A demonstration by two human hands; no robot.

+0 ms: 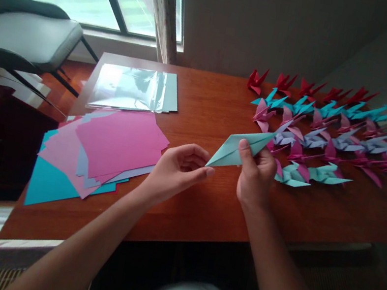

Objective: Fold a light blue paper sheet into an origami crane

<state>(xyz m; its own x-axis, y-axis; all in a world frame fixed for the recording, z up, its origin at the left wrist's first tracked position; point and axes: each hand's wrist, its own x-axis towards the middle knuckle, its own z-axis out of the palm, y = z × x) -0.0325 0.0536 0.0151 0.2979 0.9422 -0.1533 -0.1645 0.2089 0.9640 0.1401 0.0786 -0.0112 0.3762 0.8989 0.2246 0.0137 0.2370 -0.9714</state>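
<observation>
A pale mint-green sheet of folded origami paper (pixel 236 147), long and kite-shaped, is held above the table, tilted up to the right. My right hand (pixel 257 176) grips its right part, thumb on top and fingers hidden behind. At its left point is my left hand (pixel 184 166), with thumb and fingertips closed about the tip. Just beyond my right hand stand rows of folded paper cranes: red (pixel 284 84), turquoise (pixel 301 105), pink (pixel 263 115), lavender (pixel 314 138), magenta (pixel 297 153) and mint-green (pixel 326 173).
Coloured paper sheets (pixel 122 145) lie fanned at the table's left. Behind them is a clear plastic packet (pixel 128 87) with pale sheets. The wooden table (pixel 204 102) has its front edge close to my body. A grey chair (pixel 26 33) stands by the window.
</observation>
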